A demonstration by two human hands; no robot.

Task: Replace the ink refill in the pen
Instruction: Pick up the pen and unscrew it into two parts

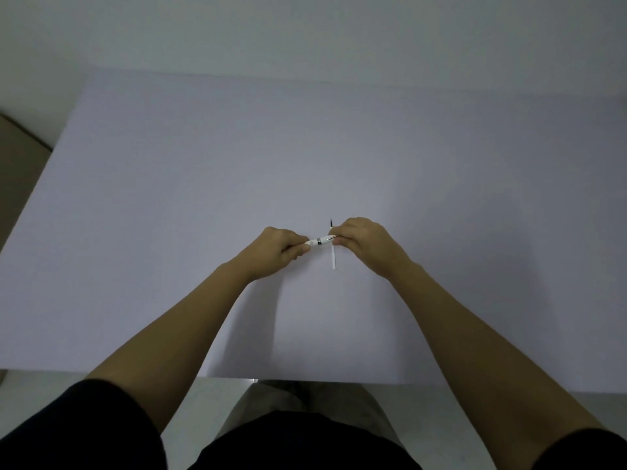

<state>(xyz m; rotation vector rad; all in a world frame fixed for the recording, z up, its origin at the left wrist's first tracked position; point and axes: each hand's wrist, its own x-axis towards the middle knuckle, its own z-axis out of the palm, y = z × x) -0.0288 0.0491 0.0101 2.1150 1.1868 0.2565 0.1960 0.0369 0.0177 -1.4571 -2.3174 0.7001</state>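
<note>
A white pen with a dark metal band is held level above the middle of the table. My left hand grips its left end and my right hand grips its right end. A thin ink refill, white with a dark tip pointing away from me, lies on the table just beneath the pen. My right hand's fingers hide the middle of the refill; whether they touch it I cannot tell.
The white table reaches a pale wall at the back. Its near edge runs just in front of my lap. A brown strip of floor or furniture shows past the left edge.
</note>
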